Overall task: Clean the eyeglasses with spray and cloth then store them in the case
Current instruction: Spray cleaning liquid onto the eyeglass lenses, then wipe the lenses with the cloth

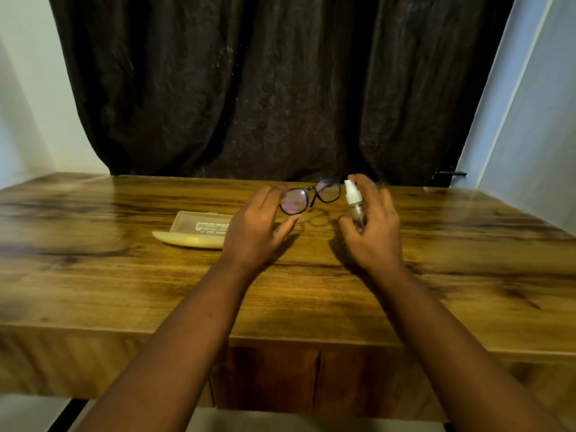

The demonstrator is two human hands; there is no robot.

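Note:
Black-framed eyeglasses (311,197) are held above the wooden table (124,275), lenses facing me. My left hand (258,227) grips them at their left edge. My right hand (375,226) holds a small clear spray bottle (355,202) with a white nozzle, upright just right of the glasses, the index finger resting on top of the nozzle. An open pale yellow glasses case (196,230) lies on the table left of my left hand, partly hidden by it. No cloth is visible.
A dark brown curtain (265,88) hangs behind the table's far edge. White walls flank it on both sides. A dark door handle (450,174) shows at the right, past the table's far right corner.

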